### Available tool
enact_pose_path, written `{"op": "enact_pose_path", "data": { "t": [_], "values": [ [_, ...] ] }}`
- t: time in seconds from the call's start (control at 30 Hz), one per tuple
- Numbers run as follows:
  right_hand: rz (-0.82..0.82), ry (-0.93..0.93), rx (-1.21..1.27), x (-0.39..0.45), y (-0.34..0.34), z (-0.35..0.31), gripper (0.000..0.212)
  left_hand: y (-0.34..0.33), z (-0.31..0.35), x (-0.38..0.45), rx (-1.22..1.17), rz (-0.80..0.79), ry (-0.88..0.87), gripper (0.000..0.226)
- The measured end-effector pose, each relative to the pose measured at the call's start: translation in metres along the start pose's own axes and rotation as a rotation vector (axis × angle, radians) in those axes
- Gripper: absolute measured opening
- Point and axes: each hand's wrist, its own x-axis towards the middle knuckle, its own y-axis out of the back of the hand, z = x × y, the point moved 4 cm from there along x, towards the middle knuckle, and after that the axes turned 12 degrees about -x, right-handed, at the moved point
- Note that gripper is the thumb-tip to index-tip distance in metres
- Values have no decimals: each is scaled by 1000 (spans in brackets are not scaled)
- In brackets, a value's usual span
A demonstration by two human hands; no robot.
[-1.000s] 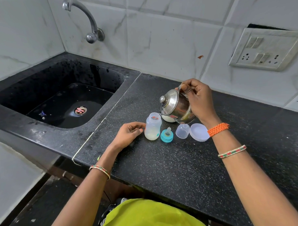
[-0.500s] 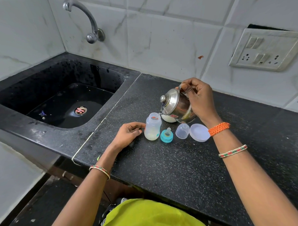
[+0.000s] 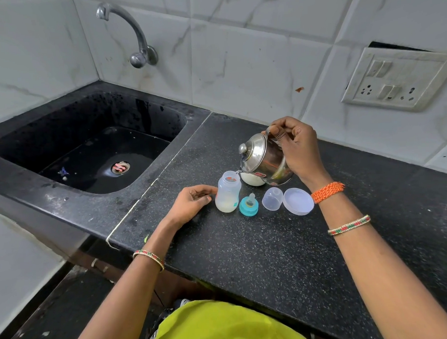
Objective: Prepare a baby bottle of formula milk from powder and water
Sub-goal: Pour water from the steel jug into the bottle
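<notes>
A clear baby bottle (image 3: 227, 192) stands uncapped on the black counter (image 3: 258, 244), with pale liquid in its bottom. My right hand (image 3: 296, 147) grips the handle of a steel kettle (image 3: 264, 159), tilted with its spout over the bottle's mouth. My left hand (image 3: 193, 202) rests on the counter with its fingertips against the bottle's left side, fingers loosely curled. A teal nipple ring (image 3: 248, 205) lies beside the bottle. A clear cap (image 3: 272, 198) and a round lid (image 3: 298, 201) lie to its right. A white powder container (image 3: 252, 179) sits partly hidden under the kettle.
A black sink (image 3: 90, 153) with a wall tap (image 3: 134, 33) lies to the left. A switch and socket plate (image 3: 396, 79) hangs on the tiled wall at the right. The counter's front edge runs near my body.
The kettle and both hands stay almost still, the kettle held tilted over the bottle throughout.
</notes>
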Motion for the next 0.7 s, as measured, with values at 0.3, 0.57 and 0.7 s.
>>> {"op": "enact_pose_path", "data": {
  "t": [0.3, 0.57, 0.7],
  "values": [
    [-3, 7, -30, 0, 0, -1, 9, -1, 0, 0, -5, 4, 6, 37],
    [-5, 4, -14, -1, -1, -4, 10, -1, 1, 0, -5, 3, -1, 40],
    [-8, 10, -8, -2, -1, -7, 11, -1, 1, 0, -6, 3, -9, 41]
  ]
}}
